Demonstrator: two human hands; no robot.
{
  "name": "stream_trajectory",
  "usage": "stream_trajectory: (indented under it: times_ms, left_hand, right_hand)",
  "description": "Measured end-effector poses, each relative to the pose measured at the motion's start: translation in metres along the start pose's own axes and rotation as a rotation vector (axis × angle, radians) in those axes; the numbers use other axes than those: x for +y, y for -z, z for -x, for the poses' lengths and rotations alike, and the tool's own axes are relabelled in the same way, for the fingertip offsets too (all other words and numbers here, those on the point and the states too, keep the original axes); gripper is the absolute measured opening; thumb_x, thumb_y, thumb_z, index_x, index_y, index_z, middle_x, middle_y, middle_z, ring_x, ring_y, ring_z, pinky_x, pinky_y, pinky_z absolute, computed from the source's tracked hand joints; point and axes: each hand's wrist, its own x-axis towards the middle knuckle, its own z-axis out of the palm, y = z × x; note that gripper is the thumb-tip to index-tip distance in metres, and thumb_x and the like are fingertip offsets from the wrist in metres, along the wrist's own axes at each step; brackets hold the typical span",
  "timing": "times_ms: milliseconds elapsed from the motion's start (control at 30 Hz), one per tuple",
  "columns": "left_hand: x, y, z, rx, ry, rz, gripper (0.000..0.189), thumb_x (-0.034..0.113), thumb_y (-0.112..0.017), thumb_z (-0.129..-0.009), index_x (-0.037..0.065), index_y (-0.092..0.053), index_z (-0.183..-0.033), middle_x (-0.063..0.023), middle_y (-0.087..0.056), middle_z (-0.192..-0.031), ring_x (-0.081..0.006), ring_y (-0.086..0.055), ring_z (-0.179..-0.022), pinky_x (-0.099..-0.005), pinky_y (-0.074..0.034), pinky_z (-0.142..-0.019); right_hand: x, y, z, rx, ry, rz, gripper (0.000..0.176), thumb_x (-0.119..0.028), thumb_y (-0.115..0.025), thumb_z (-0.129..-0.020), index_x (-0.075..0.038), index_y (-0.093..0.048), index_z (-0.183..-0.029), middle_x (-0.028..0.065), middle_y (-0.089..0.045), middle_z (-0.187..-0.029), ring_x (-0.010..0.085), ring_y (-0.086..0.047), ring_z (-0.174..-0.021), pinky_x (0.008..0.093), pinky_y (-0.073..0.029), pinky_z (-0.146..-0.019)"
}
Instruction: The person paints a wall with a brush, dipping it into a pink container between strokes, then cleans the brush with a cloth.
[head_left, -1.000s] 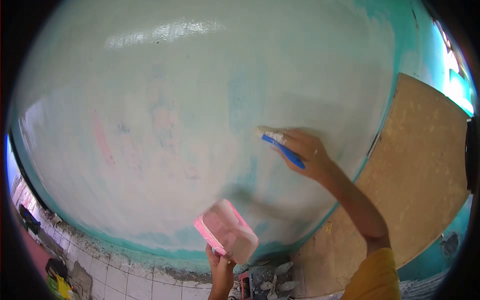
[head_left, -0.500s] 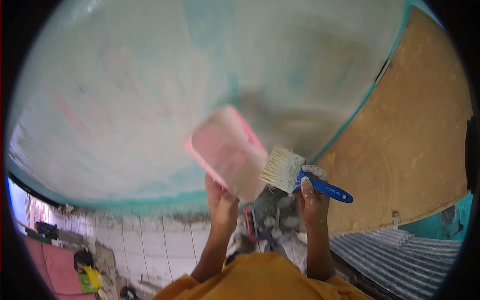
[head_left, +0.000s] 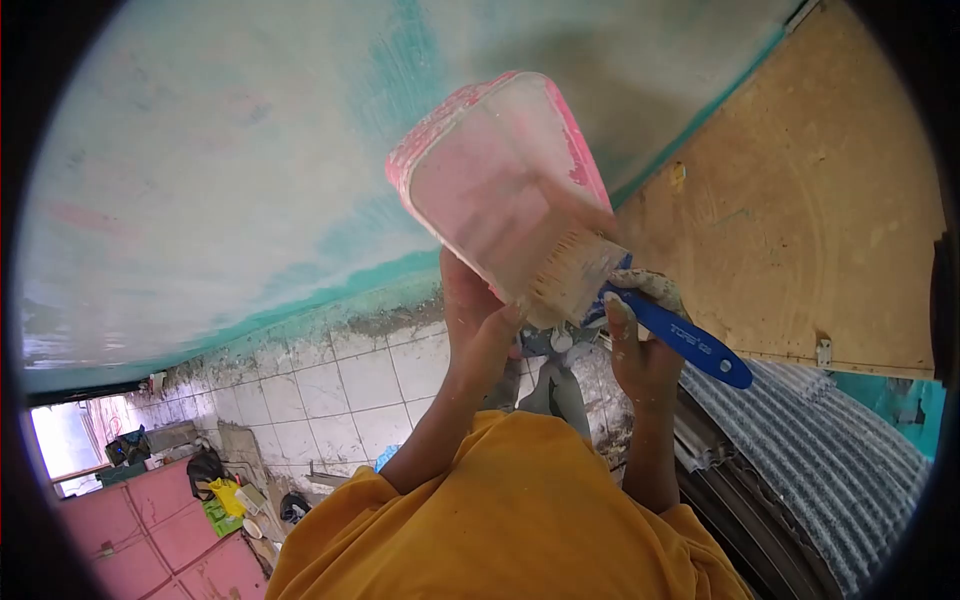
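Note:
My left hand (head_left: 474, 335) is closed around the near end of a pink plastic tray (head_left: 427, 130), which is smeared with whitish paint and tilted up in front of the wall. In my right hand (head_left: 645, 345) is a wide paintbrush (head_left: 700, 348) with a blue handle. Its pale, paint-caked bristles overlap the tray's lower right part in this view. Dried white paint marks the right fingers. Behind the tray rises a wall (head_left: 270, 150) with a whitish coat, teal showing through in streaks and along its lower edge.
A brown wooden board (head_left: 790, 220) meets the wall on the right. Below it lie corrugated sheets (head_left: 810, 440). White tiles (head_left: 310, 390) run under the painted part. At lower left, bags and small items (head_left: 225, 495) lie beside pink panels (head_left: 130, 540).
The tray and brush sit higher in view, and the brush has shifted rightward. Its bristles now overlap the tray more. My view has tilted, showing more of the tiles and the orange shirt.

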Motion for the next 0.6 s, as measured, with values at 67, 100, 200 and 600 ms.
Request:
stream_trajectory:
  times_ms: [67,100,200,600]
  left_hand:
    - [-0.006,0.002,0.007,-0.032,0.007,-0.021,0.095,0.024,-0.076,-0.076,0.005,-0.015,-0.147,-0.0121,-0.033,-0.143,-0.0246,-0.033,-0.134,-0.0411,-0.029,-0.109]
    - [-0.01,0.002,0.008,-0.032,0.021,-0.022,0.095,0.024,-0.076,-0.076,0.005,-0.015,-0.147,-0.0121,-0.033,-0.143,-0.0246,-0.033,-0.134,-0.0411,-0.029,-0.109]
    - [-0.022,0.004,0.01,-0.04,0.029,-0.053,0.097,0.025,-0.077,-0.076,0.005,-0.014,-0.147,-0.0115,-0.031,-0.144,-0.0247,-0.031,-0.135,-0.0422,-0.029,-0.11]
    - [-0.047,-0.003,0.0,-0.029,0.0,-0.052,0.092,0.031,-0.078,-0.076,0.003,-0.022,-0.144,-0.0111,-0.037,-0.14,-0.024,-0.036,-0.133,-0.0417,-0.031,-0.108]
  right_hand:
    - [-0.001,-0.003,0.004,0.018,-0.108,0.103,0.021,-0.015,-0.069,-0.088,0.001,-0.062,-0.101,0.0062,-0.063,-0.09,0.0131,-0.057,-0.081,0.0268,-0.045,-0.076]
    - [-0.001,-0.004,0.005,0.022,-0.121,0.108,0.021,-0.015,-0.069,-0.088,0.001,-0.062,-0.101,0.0062,-0.063,-0.09,0.0131,-0.057,-0.081,0.0268,-0.045,-0.076]
    - [-0.001,-0.002,0.01,0.065,-0.119,0.14,0.019,-0.013,-0.068,-0.089,0.001,-0.062,-0.101,0.0062,-0.063,-0.089,0.0116,-0.057,-0.079,0.0267,-0.045,-0.073]
    - [0.01,0.034,0.022,0.23,-0.26,0.118,0.01,-0.008,-0.066,-0.088,0.0,-0.062,-0.092,0.0064,-0.063,-0.082,0.0099,-0.057,-0.071,0.025,-0.046,-0.065]
